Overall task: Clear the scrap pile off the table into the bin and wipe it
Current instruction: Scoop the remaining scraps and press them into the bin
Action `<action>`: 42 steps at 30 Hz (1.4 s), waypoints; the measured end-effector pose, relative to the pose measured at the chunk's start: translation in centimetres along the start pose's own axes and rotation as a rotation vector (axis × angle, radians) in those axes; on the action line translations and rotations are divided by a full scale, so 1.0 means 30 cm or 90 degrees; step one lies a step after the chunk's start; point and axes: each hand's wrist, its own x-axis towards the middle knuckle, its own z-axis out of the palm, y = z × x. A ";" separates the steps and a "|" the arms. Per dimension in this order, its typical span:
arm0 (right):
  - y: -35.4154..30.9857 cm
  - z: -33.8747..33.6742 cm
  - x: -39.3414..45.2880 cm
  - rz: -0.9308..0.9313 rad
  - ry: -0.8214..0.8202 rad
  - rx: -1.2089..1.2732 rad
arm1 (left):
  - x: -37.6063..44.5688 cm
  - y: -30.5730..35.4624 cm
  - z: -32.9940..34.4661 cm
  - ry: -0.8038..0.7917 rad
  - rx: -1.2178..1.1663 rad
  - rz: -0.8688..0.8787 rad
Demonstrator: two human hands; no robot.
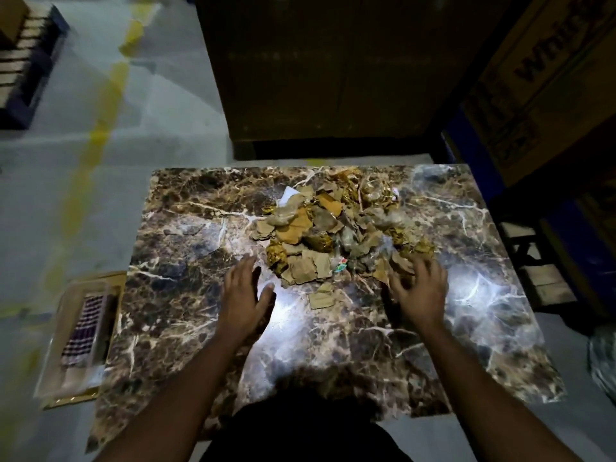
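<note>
Two bare forearms reach forward from the near edge of the marble-patterned bench [186, 295]. The left hand [245, 295] is flat with fingers straight and together, holding nothing, just beside the near left side of the scrap pile [336, 228]. The right hand [418, 288] has its fingers spread and loosely bent, its fingertips at the pile's near right edge, gripping nothing plainly. Torn brown cardboard and gold foil make up the pile, toward the far edge.
</note>
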 end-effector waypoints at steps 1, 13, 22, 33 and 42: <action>0.029 -0.004 0.031 -0.015 -0.041 -0.013 | 0.022 0.006 0.008 -0.005 0.004 0.009; -0.110 0.167 -0.084 -0.082 -0.233 0.000 | -0.034 0.227 0.210 -0.095 0.029 0.020; 0.011 0.112 -0.012 -0.116 -0.097 0.050 | 0.015 0.222 0.174 0.051 -0.028 -0.040; -0.111 0.238 -0.078 -0.227 -0.193 -0.006 | 0.023 0.248 0.262 -0.026 0.036 0.008; -0.168 0.251 -0.125 -0.184 -0.184 0.112 | 0.039 0.254 0.278 -0.021 0.058 0.043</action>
